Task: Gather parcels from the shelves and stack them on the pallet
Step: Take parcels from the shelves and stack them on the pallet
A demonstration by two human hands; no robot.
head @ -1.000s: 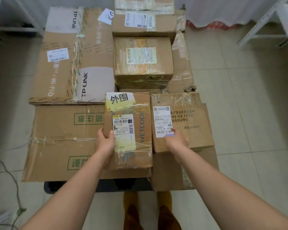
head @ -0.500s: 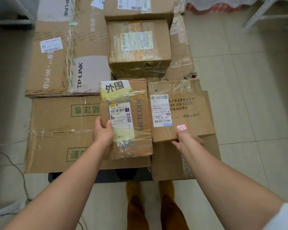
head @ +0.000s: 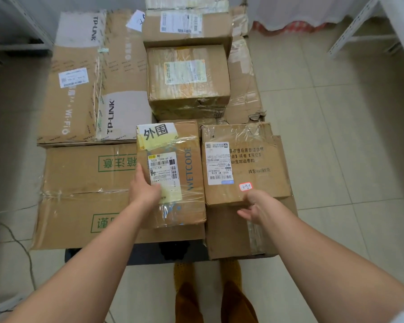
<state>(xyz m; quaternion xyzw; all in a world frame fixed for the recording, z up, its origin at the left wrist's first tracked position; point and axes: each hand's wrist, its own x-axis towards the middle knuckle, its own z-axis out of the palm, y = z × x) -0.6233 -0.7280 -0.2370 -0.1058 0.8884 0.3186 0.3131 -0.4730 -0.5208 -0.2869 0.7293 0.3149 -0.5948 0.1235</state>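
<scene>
Here the left hand (head: 145, 190) grips the near-left edge of the tape-wrapped brown cardboard parcel with a yellow label (head: 173, 176), its long axis running straight away from the hands, atop the stack. The right hand (head: 257, 206), fingers relaxed and holding nothing, hovers at the near edge of the flatter brown cardboard box (head: 247, 164) touching that parcel's right side. The tall taped carton (head: 188, 80) stands just beyond, so I judge there is little room to push forward.
</scene>
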